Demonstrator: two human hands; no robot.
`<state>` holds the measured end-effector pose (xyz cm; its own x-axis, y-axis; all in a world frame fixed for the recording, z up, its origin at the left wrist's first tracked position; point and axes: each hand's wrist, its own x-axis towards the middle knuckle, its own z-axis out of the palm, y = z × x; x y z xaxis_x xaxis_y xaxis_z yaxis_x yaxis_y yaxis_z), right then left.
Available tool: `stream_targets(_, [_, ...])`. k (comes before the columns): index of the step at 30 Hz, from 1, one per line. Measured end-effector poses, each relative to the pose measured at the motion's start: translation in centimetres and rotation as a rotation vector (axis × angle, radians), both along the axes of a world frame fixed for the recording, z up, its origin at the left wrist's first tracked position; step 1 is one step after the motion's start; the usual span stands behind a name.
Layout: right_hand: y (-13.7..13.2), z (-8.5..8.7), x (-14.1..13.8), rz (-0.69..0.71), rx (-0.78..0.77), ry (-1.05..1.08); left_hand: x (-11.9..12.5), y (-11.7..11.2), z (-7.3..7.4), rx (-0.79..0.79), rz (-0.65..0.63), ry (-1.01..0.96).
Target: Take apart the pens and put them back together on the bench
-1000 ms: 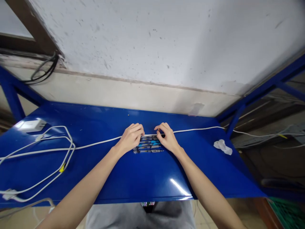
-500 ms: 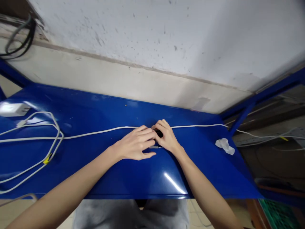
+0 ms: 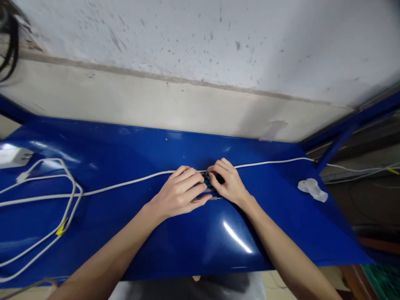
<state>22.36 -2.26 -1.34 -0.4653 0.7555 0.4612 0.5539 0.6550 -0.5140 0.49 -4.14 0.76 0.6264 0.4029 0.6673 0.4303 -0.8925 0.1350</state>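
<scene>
Both hands meet at the middle of the blue table (image 3: 175,246). My left hand (image 3: 181,191) bends its fingers over several dark, slim things (image 3: 206,177), with its thumb held low. A thin pen-like thing (image 3: 215,198) with a silvery tip pokes out past that thumb, lying on the table. From the other side my right hand (image 3: 228,181) curls its thumb and fingers round the far end of the dark things. The fingers cover most of them, so their kind is hidden. Just behind the hands runs a white cable (image 3: 125,183).
At the left lie a white plug adapter (image 3: 14,157) and loops of white cable with a yellow tag (image 3: 61,228). Crumpled clear plastic (image 3: 313,189) rests at the right. The wall (image 3: 187,104) rises behind the table, and a blue frame bar (image 3: 339,146) stands at its right.
The view has shifted slightly. My hands stay together in the middle; the left thumb has closed in towards the fingers, over the pen-like thing. More of the dark things shows between the hands.
</scene>
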Motion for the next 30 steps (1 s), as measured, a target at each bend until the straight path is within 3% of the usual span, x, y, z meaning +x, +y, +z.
stream_targets(11, [0.0,-0.2,0.3,-0.018,-0.008,-0.023,0.0,0.0,-0.3,-0.184,0.01,-0.038])
stream_targets(19, [-0.2,-0.1,0.4,-0.061,-0.02,-0.025,0.0,0.0,-0.8,-0.336,-0.042,0.15])
stream_targets(30, [-0.3,-0.6,0.6,-0.097,-0.035,-0.016,1.0,-0.9,-0.7,-0.201,0.033,0.296])
